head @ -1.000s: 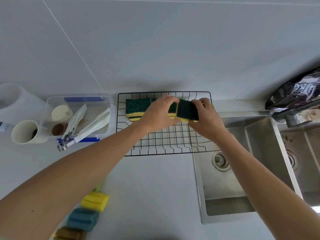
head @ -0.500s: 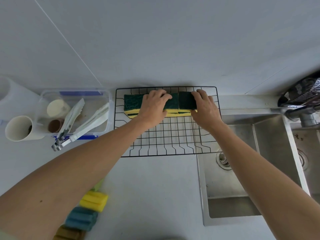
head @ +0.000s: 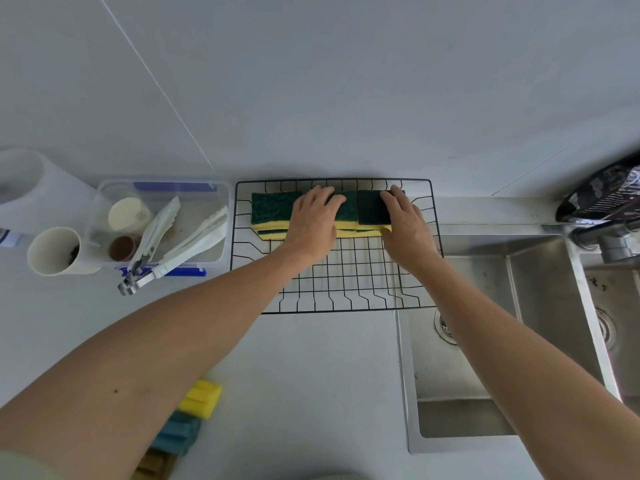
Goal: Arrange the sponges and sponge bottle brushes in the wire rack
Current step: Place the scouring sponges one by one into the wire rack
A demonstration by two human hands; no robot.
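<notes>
A black wire rack [head: 346, 292] stands on the counter against the wall. Green-and-yellow sponges lie in a row along its far side, stacked two high; the left stack [head: 273, 207] is uncovered. My left hand [head: 313, 223] lies flat on the middle sponges, fingers spread. My right hand [head: 405, 226] covers the right-end sponge [head: 370, 209], fingers over its far edge and thumb at its front. At the bottom left, partly under my left arm, lie a yellow sponge brush head [head: 201, 398], a blue one [head: 178, 433] and a brown one [head: 154, 464].
Left of the rack is a clear plastic container [head: 104, 188] holding white tongs [head: 194, 244] and small cups. A white cup [head: 52, 251] and a white jug [head: 31, 188] stand further left. A steel sink [head: 485, 341] and faucet [head: 609, 237] lie to the right.
My right hand lowered the sponge it held into the row at the rack's far right. My left hand stayed pressed on the middle sponges. The camera view shifted slightly.
</notes>
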